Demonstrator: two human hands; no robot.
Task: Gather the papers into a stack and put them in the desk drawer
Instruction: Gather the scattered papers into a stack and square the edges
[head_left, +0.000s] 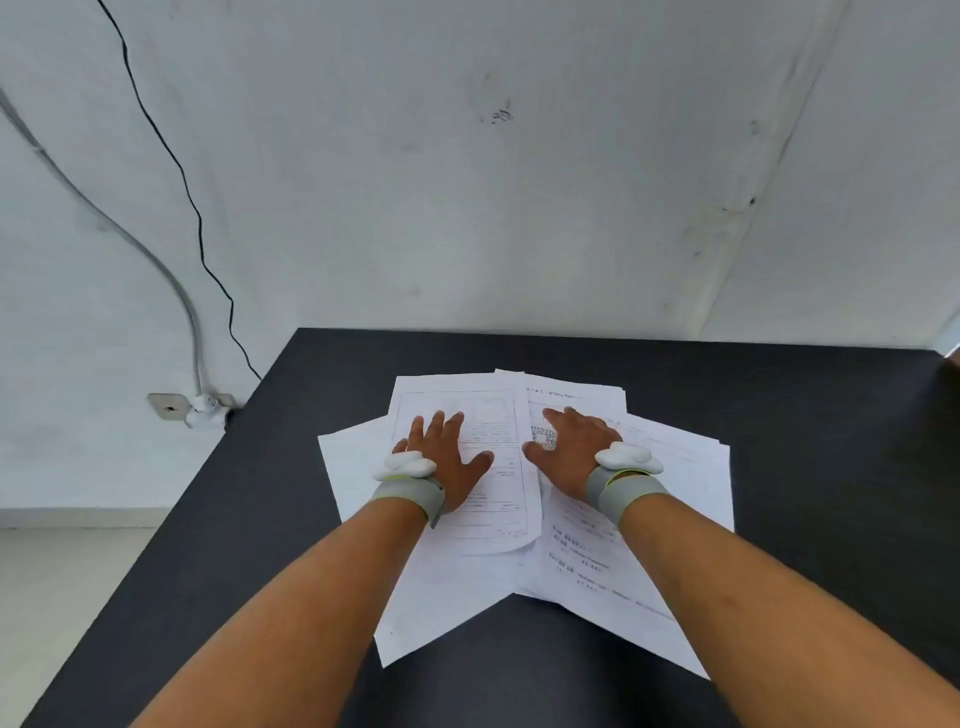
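Against a scuffed white wall, the dark bench (779, 415) carries the papers (467, 587) fanned loosely. Left hand (441, 457) and right hand (569, 452) are pressed flat, fingers (441, 423) spread — nothing gripped. Sheets are best swept inward evenly — edges squared before lifting.

head view, looking down, close over desk (805, 467)
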